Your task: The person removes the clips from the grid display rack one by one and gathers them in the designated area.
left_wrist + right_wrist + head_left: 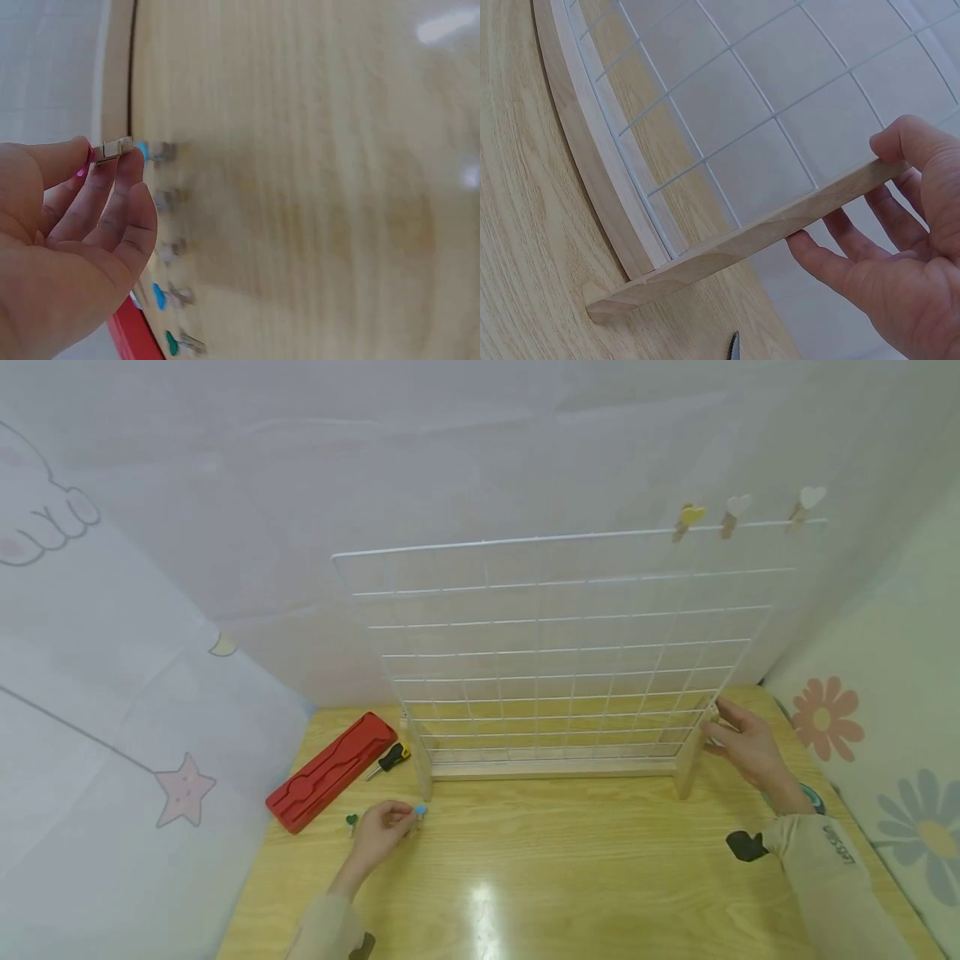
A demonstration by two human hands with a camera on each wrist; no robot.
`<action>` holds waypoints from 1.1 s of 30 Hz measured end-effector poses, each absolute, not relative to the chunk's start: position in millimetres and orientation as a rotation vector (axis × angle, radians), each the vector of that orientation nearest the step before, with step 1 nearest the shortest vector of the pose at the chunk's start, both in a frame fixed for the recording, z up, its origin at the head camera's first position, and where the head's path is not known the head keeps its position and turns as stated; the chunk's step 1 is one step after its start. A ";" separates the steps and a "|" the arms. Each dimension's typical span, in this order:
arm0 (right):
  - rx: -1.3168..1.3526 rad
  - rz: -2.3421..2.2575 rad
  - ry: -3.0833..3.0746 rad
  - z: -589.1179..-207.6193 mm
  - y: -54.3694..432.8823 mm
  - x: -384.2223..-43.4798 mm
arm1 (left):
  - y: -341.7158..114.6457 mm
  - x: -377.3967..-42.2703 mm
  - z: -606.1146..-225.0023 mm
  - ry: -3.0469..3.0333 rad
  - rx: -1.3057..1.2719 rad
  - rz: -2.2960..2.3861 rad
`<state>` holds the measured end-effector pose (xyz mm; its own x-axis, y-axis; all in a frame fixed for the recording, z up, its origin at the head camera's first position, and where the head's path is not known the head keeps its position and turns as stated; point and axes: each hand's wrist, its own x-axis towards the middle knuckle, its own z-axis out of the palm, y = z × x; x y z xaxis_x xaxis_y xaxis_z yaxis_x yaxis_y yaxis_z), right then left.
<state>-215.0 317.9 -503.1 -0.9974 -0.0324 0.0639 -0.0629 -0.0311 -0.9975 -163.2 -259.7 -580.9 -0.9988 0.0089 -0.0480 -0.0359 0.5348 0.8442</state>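
Note:
Between thumb and fingers, my left hand (381, 833) pinches a small wooden clothespin (114, 149) with a pink ornament, held above the table. Several more clothespins lie in a row beneath it, among them one with a green heart (351, 820) and one with a blue top (160, 296). At the far side, my right hand (752, 753) grips the right wooden upright (742, 234) of a white wire grid rack (537, 583), thumb on one face and fingers on the other. Along the rack's top wire sit a yellow heart clothespin (692, 516) and two white heart clothespins (737, 507).
On the left of the wooden table (570, 868) lie a red molded tray (330, 772) and a black-and-yellow screwdriver (390, 758). A teal round object (812, 797) is partly hidden by my right wrist. Fabric walls (465, 460) stand behind and beside the table.

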 end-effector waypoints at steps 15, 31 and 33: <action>0.068 2.110 -2.371 -495.7 318.1 -212.2 | -270.4 -153.4 -608.3 2.784 -0.020 1.326; 0.066 2.150 -2.340 -497.2 319.5 -214.2 | -271.7 -156.4 -617.9 2.818 0.016 1.225; 0.063 2.142 -2.351 -497.5 319.8 -214.2 | -271.6 -155.7 -618.3 2.829 0.019 1.232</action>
<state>-214.2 319.8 -497.5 -0.9985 -0.0555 -0.0025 -0.0026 0.0927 -0.9957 -155.7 -271.6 -618.3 -0.9983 0.0335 -0.0467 -0.0114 0.6813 0.7319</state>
